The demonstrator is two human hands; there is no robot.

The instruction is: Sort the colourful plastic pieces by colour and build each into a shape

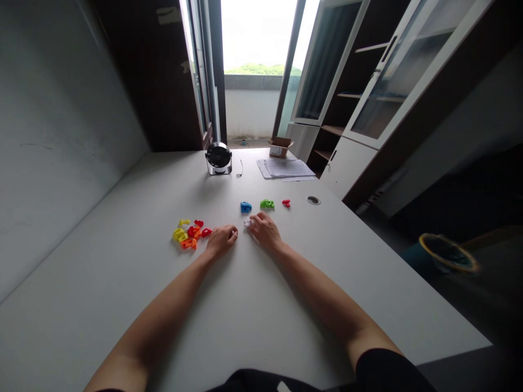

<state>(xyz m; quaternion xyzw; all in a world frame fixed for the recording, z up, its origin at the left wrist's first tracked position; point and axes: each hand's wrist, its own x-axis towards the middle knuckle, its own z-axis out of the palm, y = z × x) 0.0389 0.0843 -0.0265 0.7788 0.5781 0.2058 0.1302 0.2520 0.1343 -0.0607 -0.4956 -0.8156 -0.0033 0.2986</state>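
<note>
White plastic, a small moulded piece (247,222), lies at the fingertips of the right hand (265,231), near the middle of the desk (229,337); its exact form is too small and too covered to make out. The right hand's fingers appear closed on the piece from its right side, while the left hand (223,238) stands just to the left, palm down, fingers curled in, and whether anything sits inside them cannot be told. For good handling, a light pinch by the edges would probably suit so small a thing better than a full grip, with the piece kept low over the surface and let go only once it rests flat. Care seems due on the far side, where a blue piece (245,207) lies near the right fingertips, with green pieces (267,203) and a lone red piece (286,203) spaced out to its right. On the other side, the left hand nearly meets a loose cluster of yellow pieces (180,235), orange pieces (188,244) and more red ones, so its knuckles would best stay clear of them. Farther off are papers (288,167) and an open cardboard box (279,147).
</note>
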